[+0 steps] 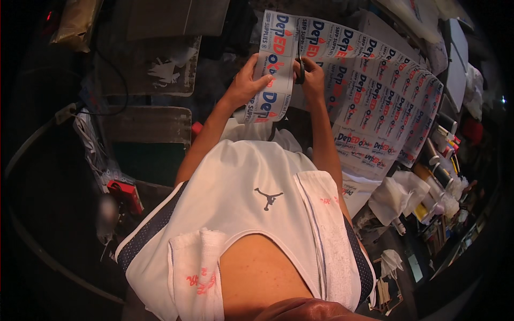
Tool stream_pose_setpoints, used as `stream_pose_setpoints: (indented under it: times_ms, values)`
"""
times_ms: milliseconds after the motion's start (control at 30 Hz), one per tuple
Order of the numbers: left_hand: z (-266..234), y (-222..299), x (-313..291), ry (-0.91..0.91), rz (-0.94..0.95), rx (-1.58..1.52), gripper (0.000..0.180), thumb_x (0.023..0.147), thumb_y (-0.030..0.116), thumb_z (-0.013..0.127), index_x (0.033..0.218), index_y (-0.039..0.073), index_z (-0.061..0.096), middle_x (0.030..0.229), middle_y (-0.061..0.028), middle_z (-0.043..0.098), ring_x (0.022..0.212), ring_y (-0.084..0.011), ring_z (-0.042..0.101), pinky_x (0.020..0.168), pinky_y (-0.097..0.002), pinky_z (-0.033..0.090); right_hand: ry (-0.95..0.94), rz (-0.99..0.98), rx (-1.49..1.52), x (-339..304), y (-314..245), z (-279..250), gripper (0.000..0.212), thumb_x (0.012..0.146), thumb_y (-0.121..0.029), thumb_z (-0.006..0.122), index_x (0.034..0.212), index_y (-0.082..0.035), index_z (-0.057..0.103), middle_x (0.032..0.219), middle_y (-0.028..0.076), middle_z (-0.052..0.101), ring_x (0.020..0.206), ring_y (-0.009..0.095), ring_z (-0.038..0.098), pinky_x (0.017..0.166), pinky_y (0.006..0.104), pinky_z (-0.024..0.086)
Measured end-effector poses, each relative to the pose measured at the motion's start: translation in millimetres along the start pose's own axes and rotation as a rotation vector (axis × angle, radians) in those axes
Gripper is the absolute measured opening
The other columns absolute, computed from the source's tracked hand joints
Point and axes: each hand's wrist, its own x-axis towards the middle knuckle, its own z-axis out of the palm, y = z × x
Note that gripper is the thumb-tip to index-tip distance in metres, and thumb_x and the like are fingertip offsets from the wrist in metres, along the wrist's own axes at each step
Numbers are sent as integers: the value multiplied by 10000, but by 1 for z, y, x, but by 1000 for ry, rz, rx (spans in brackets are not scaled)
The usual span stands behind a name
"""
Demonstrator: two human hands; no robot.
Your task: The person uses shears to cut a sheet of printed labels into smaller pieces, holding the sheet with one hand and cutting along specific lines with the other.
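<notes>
My left hand (246, 84) grips the left edge of a printed strip (276, 40), its thumb lying over the front. Blue and red lettering repeats down the white strip. Black scissors (300, 69) are in my right hand (312, 80), fingers closed round the handles. Their blades point away from me, at the line between the strip and a large printed sheet (369, 91). That sheet spreads off to the right in rows of the same print and hangs down beside my right forearm. How far the cut runs is hard to make out.
Dark framed panels (144, 117) stand at the left, with a red box (125, 196) below them. On the right are crumpled white plastic bags (399, 195) and a clutter of tubes and bottles (441, 171). A brown wrapped package (76, 24) lies at the far left.
</notes>
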Motion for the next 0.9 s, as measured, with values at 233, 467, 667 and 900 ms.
stream_pose_setpoints:
  times_ms: [233, 467, 667, 900]
  values:
    - [1, -5, 0, 23, 83, 23, 561, 942, 85, 666, 1428, 32, 391, 1266, -126, 595, 1147, -174, 618, 969, -320, 531, -21, 33, 46, 1, 3, -1, 207, 929, -208, 735, 978, -10, 700, 681, -35, 611, 585, 18, 524, 527, 184, 384]
    - [3, -3, -3, 30, 66, 16, 580, 941, 83, 659, 1448, 44, 382, 1280, -126, 593, 1141, -175, 620, 976, -334, 529, -90, 71, 98, 2, 1, -9, 226, 926, -216, 740, 956, 2, 687, 665, -26, 597, 567, 41, 539, 510, 202, 392]
    - [0, -25, 2, 89, 88, 103, 542, 920, 113, 671, 1407, 27, 450, 1245, -123, 633, 1113, -184, 629, 980, -352, 507, -93, 42, 39, 6, 2, -18, 245, 929, -237, 739, 956, -1, 677, 656, -14, 594, 551, 55, 542, 514, 215, 405]
    - [-2, -13, 35, -13, -90, -530, 495, 1035, 410, 540, 1293, -9, 592, 1204, -103, 672, 1086, -188, 655, 976, -331, 506, -108, 13, 76, 15, -11, -25, 274, 939, -267, 724, 955, 3, 676, 664, -17, 588, 577, 44, 547, 528, 209, 405]
